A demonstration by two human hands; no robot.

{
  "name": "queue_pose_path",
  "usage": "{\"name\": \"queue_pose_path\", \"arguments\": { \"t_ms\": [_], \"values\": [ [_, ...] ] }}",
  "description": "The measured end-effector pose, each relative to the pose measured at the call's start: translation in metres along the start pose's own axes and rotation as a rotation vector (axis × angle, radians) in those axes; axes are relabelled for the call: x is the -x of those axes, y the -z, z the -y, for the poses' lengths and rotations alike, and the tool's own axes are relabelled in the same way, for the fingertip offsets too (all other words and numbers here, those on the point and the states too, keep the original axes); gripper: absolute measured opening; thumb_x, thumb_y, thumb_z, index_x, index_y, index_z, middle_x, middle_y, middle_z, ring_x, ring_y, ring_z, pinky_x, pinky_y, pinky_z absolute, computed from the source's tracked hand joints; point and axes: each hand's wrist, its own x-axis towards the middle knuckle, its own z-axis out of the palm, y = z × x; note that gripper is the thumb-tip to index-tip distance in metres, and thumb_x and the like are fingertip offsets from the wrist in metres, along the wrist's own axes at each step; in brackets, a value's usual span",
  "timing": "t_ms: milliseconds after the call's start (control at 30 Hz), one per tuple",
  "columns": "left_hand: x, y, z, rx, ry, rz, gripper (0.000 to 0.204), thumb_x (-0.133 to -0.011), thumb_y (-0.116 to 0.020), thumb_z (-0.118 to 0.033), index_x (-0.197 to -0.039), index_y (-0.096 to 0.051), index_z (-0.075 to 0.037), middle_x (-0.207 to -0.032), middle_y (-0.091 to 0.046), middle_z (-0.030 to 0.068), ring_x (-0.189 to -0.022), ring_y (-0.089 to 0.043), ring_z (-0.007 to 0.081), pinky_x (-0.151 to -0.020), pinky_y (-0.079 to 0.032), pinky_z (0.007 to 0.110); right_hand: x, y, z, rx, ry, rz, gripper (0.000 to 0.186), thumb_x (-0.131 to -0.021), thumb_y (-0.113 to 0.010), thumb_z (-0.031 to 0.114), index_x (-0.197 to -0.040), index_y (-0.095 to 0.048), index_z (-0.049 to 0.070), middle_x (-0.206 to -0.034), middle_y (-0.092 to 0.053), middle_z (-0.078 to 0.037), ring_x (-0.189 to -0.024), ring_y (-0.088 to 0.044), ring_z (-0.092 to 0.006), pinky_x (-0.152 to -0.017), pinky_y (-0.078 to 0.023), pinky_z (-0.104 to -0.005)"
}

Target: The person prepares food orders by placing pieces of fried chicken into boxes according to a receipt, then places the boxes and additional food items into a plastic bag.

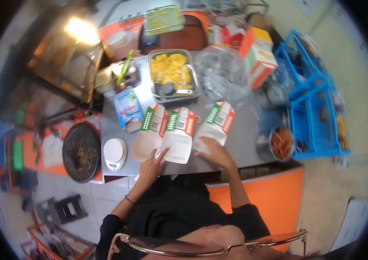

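Observation:
Three white paper takeaway boxes with green and red printed lids stand open on the steel table. My left hand (151,168) is at the near edges of the left box (145,147) and the middle box (178,147), fingers apart and touching them. The right box (215,132) stands slightly apart from these two. My right hand (213,154) has its near edge between fingers and thumb. The insides of the boxes look bare. A small ring-shaped thing (197,118) lies between the middle and right boxes.
A white kitchen scale (115,152) and a dark round pan (81,151) are on the left. Behind the boxes stand a steel tray of yellow food (152,93) and a clear plastic bag (220,71). Blue baskets (316,117) and a steel pot (263,147) line the right.

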Motion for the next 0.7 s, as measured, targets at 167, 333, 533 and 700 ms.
{"name": "queue_pose_path", "arguments": {
  "t_ms": [167,333,533,700],
  "values": [
    [0.021,0.046,0.016,0.385,0.15,-0.242,0.056,-0.081,-0.066,-0.028,-0.127,-0.043,-0.006,-0.097,-0.062,0.0205,-0.078,-0.061,0.0386,-0.064,-0.048,0.044,-0.06,0.131,-0.064,-0.117,-0.323,-0.533,0.016,-0.09,-0.053,0.012,-0.091,-0.064,0.0,-0.073,-0.062,-0.007,-0.064,-0.06,-0.0132,-0.06,-0.048,-0.0273],
    [0.082,0.073,0.053,1.212,0.622,-0.364,0.053,-0.09,-0.053,-0.028,-0.134,-0.037,-0.002,-0.107,-0.061,0.0148,-0.08,-0.058,0.0169,-0.072,-0.047,0.03,-0.102,0.218,-0.189,0.258,-0.257,-1.103,0.017,-0.084,-0.058,0.015,-0.089,-0.067,0.002,-0.072,-0.065,-0.011,-0.063,-0.063,-0.0225,-0.061,-0.049,-0.0336],
    [0.16,0.058,0.058,1.397,1.068,-0.632,0.051,-0.088,-0.054,-0.034,-0.12,-0.048,0.005,-0.108,-0.06,0.0187,-0.091,-0.06,0.0229,-0.083,-0.047,0.031,-0.129,0.235,-0.281,0.507,-0.443,-0.97,0.019,-0.086,-0.056,0.02,-0.091,-0.068,0.006,-0.085,-0.067,-0.014,-0.073,-0.065,-0.0249,-0.068,-0.05,-0.0362],
    [0.131,0.063,0.071,1.23,0.995,-0.719,0.038,-0.088,-0.056,-0.031,-0.105,-0.055,0.003,-0.092,-0.062,0.011,-0.083,-0.06,0.0172,-0.075,-0.046,0.028,-0.132,0.165,-0.093,-0.303,-0.006,-1.052,0.029,-0.093,-0.051,0.022,-0.087,-0.063,-0.003,-0.079,-0.064,-0.013,-0.07,-0.061,-0.0179,-0.061,-0.049,-0.0259]
  ]
}}
